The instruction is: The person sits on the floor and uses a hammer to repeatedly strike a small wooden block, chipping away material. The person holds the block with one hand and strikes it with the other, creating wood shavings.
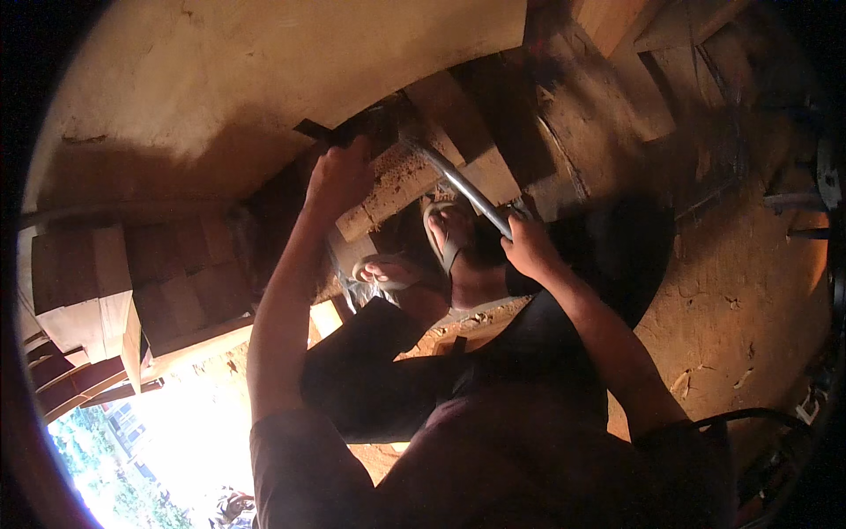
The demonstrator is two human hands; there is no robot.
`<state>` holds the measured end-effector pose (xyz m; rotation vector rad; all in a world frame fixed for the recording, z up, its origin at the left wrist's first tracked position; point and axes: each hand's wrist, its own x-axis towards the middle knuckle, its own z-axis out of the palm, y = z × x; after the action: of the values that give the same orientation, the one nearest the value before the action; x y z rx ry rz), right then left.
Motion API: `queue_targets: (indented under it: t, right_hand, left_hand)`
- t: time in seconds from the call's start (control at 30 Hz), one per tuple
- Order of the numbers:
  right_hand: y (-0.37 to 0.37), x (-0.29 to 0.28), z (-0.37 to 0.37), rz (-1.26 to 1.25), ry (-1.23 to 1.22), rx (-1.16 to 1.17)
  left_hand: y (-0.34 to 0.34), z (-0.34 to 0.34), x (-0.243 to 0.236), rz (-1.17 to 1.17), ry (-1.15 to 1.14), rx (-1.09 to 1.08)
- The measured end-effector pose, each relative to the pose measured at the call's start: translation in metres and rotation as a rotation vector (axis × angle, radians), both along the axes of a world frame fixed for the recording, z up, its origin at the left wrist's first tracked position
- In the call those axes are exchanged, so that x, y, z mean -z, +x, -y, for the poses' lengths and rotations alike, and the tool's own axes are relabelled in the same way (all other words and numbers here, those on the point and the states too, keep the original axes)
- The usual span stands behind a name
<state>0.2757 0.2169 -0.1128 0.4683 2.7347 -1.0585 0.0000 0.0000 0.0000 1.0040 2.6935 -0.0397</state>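
My right hand is closed around the lower end of a shiny metal bar. From that fist the bar slants up and left, and its far end fades into shadow, so I cannot make out its tip. My left hand is closed beside a pale curved panel. A short dark strip sticks out past its knuckles and looks gripped there; its kind is unclear. Below the bar's far end lies a wooden block sprinkled with reddish crumbs.
My sandalled feet stand close under the bar. Stacked wooden blocks are at the left, with more wooden pieces along the panel's edge. Brown ground spreads to the right, and a black cable curves at the lower right.
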Motion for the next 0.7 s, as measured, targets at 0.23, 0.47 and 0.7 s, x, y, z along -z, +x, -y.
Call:
queue_targets:
  t: [0.23, 0.47, 0.7]
  right_hand:
    - [0.0, -0.01, 0.005, 0.045, 0.018, -0.029]
    - [-0.003, 0.003, 0.012, -0.013, -0.053, 0.045]
    - [-0.004, 0.004, 0.011, -0.046, -0.062, 0.062]
  left_hand:
    - [0.035, -0.02, -0.021, -0.127, -0.242, -0.054]
    - [0.012, -0.026, -0.013, -0.079, -0.248, -0.039]
    - [0.015, -0.029, -0.048, -0.085, 0.109, -0.125]
